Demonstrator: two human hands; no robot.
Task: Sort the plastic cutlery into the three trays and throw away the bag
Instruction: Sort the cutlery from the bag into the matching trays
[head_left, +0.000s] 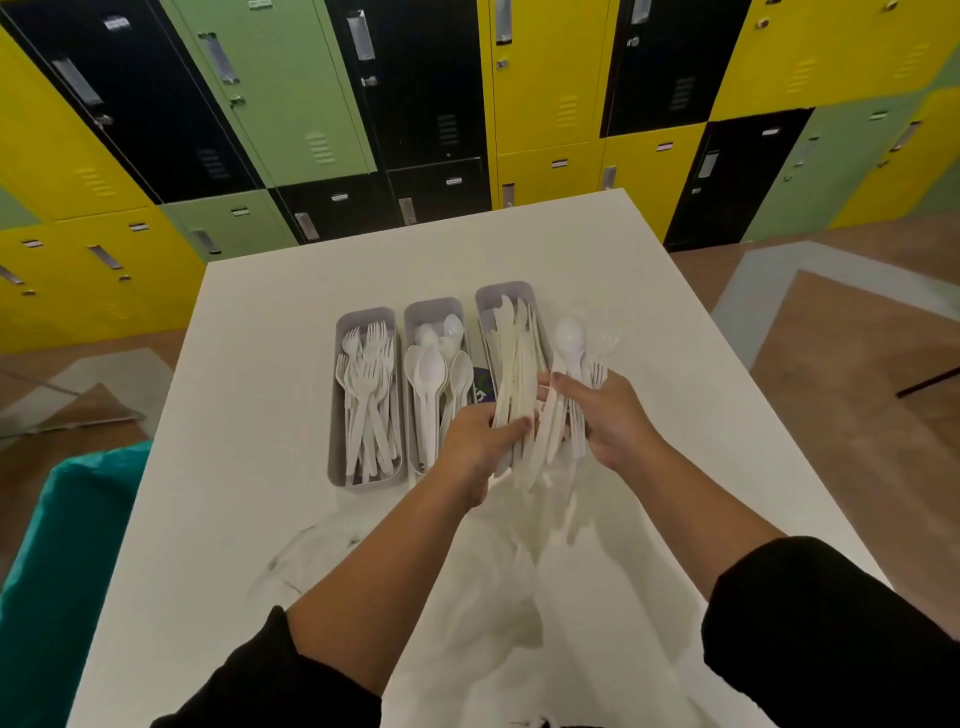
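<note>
Three grey trays stand side by side on the white table (249, 395). The left tray (336, 415) holds white forks, the middle tray (414, 322) white spoons, the right tray (485, 301) white knives. My left hand (478, 441) is closed on a bunch of knives (514, 374) just in front of the right tray. To its right, my right hand (608, 415) grips a mixed bundle (571, 358) of spoons, a fork and knives. A clear plastic bag (311, 561) lies crumpled on the table under my left forearm.
A bin with a teal liner (57, 540) stands by the table's left edge. Yellow, green and black lockers (415, 104) line the wall behind the table. A small dark label (480, 387) shows between the middle and right trays.
</note>
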